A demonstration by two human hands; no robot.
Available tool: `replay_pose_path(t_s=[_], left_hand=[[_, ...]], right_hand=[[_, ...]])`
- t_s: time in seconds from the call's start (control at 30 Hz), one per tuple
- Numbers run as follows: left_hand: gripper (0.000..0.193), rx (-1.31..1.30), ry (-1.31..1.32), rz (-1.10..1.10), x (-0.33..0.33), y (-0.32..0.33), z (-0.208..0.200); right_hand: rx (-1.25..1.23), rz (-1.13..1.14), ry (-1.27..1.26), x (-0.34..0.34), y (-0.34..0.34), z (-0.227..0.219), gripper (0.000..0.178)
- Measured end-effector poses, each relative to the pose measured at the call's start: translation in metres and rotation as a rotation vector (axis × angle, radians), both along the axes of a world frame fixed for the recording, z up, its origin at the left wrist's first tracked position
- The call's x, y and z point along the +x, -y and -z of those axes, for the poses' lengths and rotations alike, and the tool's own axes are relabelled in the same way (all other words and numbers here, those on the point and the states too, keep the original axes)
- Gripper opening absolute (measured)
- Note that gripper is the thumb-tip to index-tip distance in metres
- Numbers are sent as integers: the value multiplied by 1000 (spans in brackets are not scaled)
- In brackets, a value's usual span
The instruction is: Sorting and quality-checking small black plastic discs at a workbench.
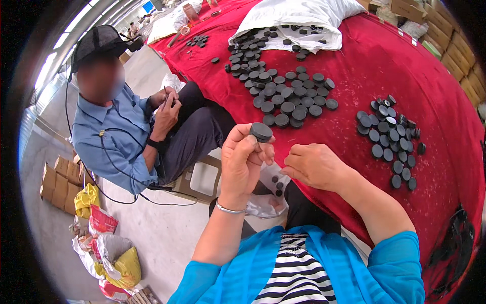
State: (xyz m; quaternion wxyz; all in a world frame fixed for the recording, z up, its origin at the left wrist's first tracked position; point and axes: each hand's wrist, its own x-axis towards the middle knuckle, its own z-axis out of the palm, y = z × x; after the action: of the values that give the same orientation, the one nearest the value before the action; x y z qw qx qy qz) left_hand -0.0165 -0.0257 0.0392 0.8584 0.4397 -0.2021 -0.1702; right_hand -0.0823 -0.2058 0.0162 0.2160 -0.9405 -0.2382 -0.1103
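My left hand [237,161] pinches a round black cap [261,131] between thumb and fingers, held up over my lap. Its fingers are closed around the edge, and the flat face points upward. Just to the right is my right hand [315,164], its back toward me and its fingers curled together at the table edge. Whatever those fingers hold, if anything, is hidden. Beyond my hands, a large spread of similar black caps [287,107] lies on the red cloth [354,76]. A smaller heap of caps [394,138] sits to the right.
A white sack [298,15] spills caps at the far side. Below my hands is a clear plastic bag [268,205] with a few caps. At left sits a co-worker [114,126], hands together on a small item. Filled bags [114,253] and cartons [63,182] stand on the floor.
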Motion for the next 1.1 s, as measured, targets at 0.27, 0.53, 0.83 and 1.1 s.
replay_pose_path(t_s=[0.27, 0.53, 0.83, 1.1], left_hand=[[22, -33, -18, 20, -1, 0, 1], [20, -18, -52, 2, -2, 1, 3], [24, -232, -420, 86, 8, -4, 12], [25, -280, -517, 110, 9, -2, 11]], right_hand=[[4, 12, -38, 0, -1, -3, 25], [1, 3, -42, 3, 2, 1, 24], [34, 3, -6, 4, 2, 8, 22], [72, -15, 20, 5, 4, 10, 27]])
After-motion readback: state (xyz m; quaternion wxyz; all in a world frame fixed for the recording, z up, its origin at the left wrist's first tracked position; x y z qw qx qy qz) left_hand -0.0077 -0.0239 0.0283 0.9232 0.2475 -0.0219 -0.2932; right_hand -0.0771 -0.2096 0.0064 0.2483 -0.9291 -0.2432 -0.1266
